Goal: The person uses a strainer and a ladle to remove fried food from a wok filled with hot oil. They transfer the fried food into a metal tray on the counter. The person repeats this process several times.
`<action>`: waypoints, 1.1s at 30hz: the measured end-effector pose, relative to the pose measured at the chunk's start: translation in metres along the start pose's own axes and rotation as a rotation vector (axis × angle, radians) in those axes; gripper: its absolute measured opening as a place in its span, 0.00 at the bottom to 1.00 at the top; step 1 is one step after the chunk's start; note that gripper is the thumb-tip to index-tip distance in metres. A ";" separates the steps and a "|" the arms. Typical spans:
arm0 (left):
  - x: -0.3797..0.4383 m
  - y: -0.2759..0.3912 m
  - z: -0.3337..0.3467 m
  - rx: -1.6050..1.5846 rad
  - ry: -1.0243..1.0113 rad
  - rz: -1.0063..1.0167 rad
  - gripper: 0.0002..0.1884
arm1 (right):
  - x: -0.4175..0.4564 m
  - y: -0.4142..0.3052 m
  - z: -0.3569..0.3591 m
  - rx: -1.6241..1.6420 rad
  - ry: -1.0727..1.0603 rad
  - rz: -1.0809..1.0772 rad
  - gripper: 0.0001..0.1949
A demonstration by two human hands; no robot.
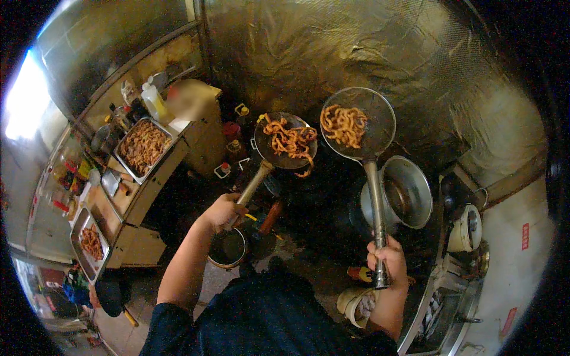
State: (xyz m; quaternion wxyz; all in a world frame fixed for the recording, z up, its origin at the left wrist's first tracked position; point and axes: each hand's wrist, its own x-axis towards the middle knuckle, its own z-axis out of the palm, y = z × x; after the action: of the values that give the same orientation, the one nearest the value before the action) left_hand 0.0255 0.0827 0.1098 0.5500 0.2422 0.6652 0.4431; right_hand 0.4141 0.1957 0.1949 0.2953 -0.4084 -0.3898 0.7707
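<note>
My left hand grips the handle of a round metal strainer that holds brown fried strips. One strip hangs over its lower right rim. In my right hand is the long metal handle of a larger round mesh skimmer. Golden fried strips lie in its left half. The two round heads are side by side with a narrow gap between them. Below and right of the skimmer head stands a deep metal pot, partly behind the handle.
On the counter at left are a steel tray of cut food, a smaller food tray, a cleaver and a plastic bottle. White buckets stand at right. Foil sheeting covers the wall. A bin stands low right.
</note>
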 end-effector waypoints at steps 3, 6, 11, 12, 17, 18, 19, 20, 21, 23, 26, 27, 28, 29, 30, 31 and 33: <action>0.003 -0.001 0.001 -0.014 0.001 -0.020 0.17 | 0.008 0.005 0.003 0.114 -0.115 0.037 0.23; 0.007 -0.004 -0.001 -0.005 -0.046 -0.012 0.17 | 0.015 0.012 0.005 0.143 -0.171 0.030 0.23; 0.004 -0.005 0.001 -0.100 -0.013 0.002 0.15 | 0.015 0.016 0.008 0.140 -0.189 0.036 0.21; -0.002 0.002 0.002 -0.062 0.012 0.008 0.15 | 0.014 0.016 0.008 0.135 -0.177 0.030 0.21; -0.015 0.006 -0.006 -0.058 0.015 -0.003 0.16 | 0.017 0.014 0.009 0.116 -0.159 -0.008 0.20; -0.015 0.006 -0.008 -0.093 0.006 -0.008 0.17 | 0.018 0.014 0.008 0.072 -0.124 -0.013 0.18; -0.016 0.008 -0.008 -0.044 0.027 0.002 0.18 | 0.022 0.016 0.006 0.027 -0.089 -0.017 0.16; -0.019 0.012 -0.008 0.004 0.049 0.013 0.18 | 0.026 0.018 0.004 -0.017 -0.053 -0.022 0.14; -0.026 0.020 -0.009 0.054 0.075 0.019 0.19 | 0.030 0.019 0.005 -0.051 -0.020 -0.036 0.14; -0.043 0.045 -0.003 0.002 0.083 -0.019 0.21 | 0.038 0.023 0.006 -0.118 0.051 -0.055 0.14; -0.043 0.044 -0.010 -0.088 0.097 0.027 0.21 | 0.050 0.039 -0.002 -0.347 0.099 -0.110 0.12; -0.045 0.048 -0.010 -0.043 0.095 0.038 0.20 | 0.054 0.044 -0.004 -0.436 0.120 -0.125 0.12; -0.049 0.055 -0.010 0.003 0.094 0.049 0.19 | 0.056 0.049 -0.008 -0.456 0.077 -0.143 0.12; -0.053 0.064 -0.009 0.049 0.091 0.059 0.18 | 0.059 0.058 -0.014 -0.478 0.084 -0.125 0.12; -0.060 0.074 -0.007 0.167 0.129 0.057 0.15 | 0.061 0.062 -0.011 -0.499 0.088 -0.106 0.13; -0.056 0.072 -0.010 0.125 0.128 0.058 0.15 | 0.062 0.063 -0.008 -0.521 0.093 -0.088 0.13; -0.049 0.069 -0.014 0.040 0.127 0.061 0.13 | 0.056 0.073 0.000 -0.514 0.066 -0.079 0.14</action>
State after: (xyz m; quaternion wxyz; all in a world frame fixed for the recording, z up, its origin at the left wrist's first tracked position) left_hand 0.0141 0.0719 0.1939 0.4878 0.2448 0.6999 0.4607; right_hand 0.3767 0.2008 0.1111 0.2243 -0.4792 -0.5788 0.6205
